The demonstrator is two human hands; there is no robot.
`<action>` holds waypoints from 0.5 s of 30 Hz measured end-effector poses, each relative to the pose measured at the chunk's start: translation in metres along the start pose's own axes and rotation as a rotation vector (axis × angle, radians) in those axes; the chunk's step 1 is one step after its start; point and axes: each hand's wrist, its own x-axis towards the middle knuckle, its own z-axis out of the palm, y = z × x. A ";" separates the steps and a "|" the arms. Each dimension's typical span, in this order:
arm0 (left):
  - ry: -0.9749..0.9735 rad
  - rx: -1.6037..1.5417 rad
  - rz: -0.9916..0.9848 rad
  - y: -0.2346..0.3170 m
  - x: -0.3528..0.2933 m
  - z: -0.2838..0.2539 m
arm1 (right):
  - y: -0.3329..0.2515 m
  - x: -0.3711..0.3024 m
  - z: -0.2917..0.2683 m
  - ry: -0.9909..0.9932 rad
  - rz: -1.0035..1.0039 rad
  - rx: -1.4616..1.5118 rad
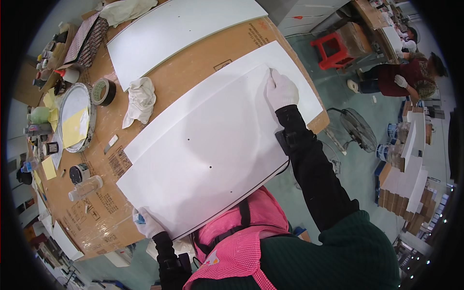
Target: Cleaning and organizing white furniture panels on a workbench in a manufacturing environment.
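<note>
A white panel with several small dark holes lies at a slant over another white sheet on the cardboard-covered table. My right hand, in a white glove, is closed at the panel's far right corner with fingertips pressed to its edge. At the near left corner, my gloved left hand grips the panel's edge, its fingers partly hidden. A small blue patch shows on or in that hand; I cannot tell which. The panel's near edge overhangs the table in front of my pink apron.
Another white panel lies at the table's far side. Left of the panels are a crumpled cloth, a tape roll, a utility knife, a clear bottle and a round lid. A floor fan, red stool and person are at right.
</note>
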 end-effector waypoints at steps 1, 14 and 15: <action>0.013 0.002 0.004 -0.001 0.000 0.001 | -0.001 0.000 0.000 -0.017 0.013 -0.011; 0.035 -0.013 -0.033 -0.001 -0.001 0.000 | -0.074 -0.051 0.021 -0.143 -0.318 0.128; 0.045 -0.002 -0.034 -0.002 -0.001 0.000 | -0.065 -0.044 0.029 -0.101 -0.378 0.064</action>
